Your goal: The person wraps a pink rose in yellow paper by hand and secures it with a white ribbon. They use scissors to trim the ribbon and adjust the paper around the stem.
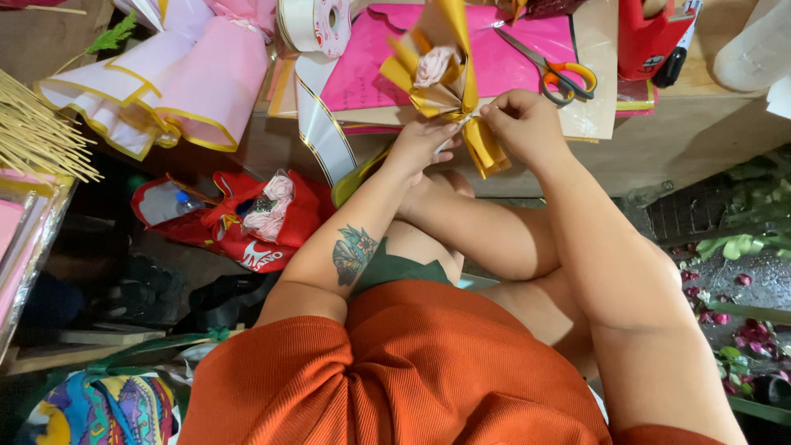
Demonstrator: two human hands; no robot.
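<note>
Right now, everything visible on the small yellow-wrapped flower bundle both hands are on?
The yellow-wrapped flower bundle is one pale pink rose head in folded, glossy yellow paper, pinched to a narrow waist, with more yellow flaring out below it. It sits at the table edge, over pink sheets. The left hand and right hand both pinch it at the waist, where a thin whitish strip shows; what that strip is cannot be told.

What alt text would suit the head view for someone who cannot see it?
Two hands, left hand and right hand, pinch the waist of a small yellow-wrapped bouquet holding a pale rose. Behind it lie pink paper, orange-handled scissors and a ribbon roll.
</note>
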